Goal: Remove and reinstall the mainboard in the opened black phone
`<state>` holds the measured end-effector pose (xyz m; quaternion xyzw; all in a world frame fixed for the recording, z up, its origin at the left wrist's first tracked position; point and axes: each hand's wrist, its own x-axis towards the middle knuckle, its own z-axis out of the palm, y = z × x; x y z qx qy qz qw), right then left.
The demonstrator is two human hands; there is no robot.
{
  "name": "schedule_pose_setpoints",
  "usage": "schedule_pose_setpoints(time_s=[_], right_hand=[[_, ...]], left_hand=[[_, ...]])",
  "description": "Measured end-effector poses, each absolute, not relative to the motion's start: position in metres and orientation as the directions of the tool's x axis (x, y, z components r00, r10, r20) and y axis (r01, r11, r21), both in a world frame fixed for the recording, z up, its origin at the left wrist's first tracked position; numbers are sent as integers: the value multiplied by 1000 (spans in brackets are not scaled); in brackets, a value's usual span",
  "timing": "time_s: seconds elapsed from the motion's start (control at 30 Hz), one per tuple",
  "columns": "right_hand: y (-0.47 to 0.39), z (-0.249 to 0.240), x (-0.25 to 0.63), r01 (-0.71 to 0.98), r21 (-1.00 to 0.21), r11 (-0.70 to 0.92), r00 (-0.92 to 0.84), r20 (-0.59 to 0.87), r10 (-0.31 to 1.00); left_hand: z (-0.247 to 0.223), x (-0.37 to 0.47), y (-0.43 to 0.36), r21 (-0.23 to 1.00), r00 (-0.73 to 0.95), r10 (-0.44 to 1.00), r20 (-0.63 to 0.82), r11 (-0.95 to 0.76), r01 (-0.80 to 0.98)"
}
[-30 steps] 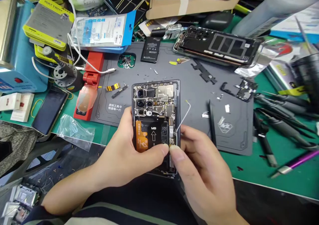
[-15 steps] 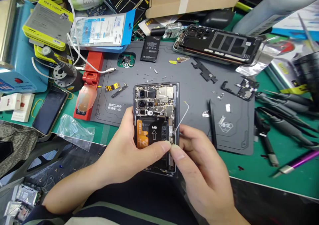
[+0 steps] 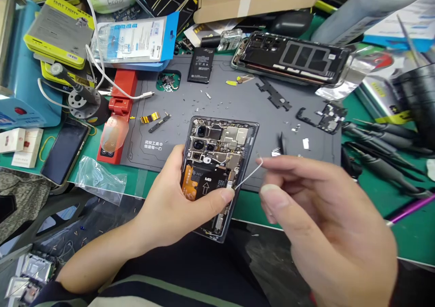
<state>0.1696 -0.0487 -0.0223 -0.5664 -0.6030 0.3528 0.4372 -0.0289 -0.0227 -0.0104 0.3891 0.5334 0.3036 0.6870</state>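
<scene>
My left hand [image 3: 173, 207] grips the opened phone [image 3: 217, 162]; right hand [image 3: 326, 234] fingers pinch its white wire [image 3: 249, 175], hiding tweezers [image 3: 281, 143] mid-frame on the grey mat [image 3: 238, 98].

opened phone [image 3: 217, 162]: lower half hidden by left hand [image 3: 170, 207] | right hand [image 3: 326, 234]: blurred

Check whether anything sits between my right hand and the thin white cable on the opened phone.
Nothing visible does. The right hand already has the white cable at its fingers, with the other end at the opened phone held by the left hand.
</scene>
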Motion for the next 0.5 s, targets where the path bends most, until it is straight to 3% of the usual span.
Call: schedule_pose_setpoints(time_s=[0.2, 0.5], right_hand=[[-39, -15, 173, 483, -861, 160, -15, 174, 985], [-34, -10, 174, 547, -808, 218, -67, 217, 974]], left_hand=[[-10, -27, -24, 871, 240, 842, -483, 490, 35], [-8, -26, -26, 872, 267, 849, -455, 486, -59]])
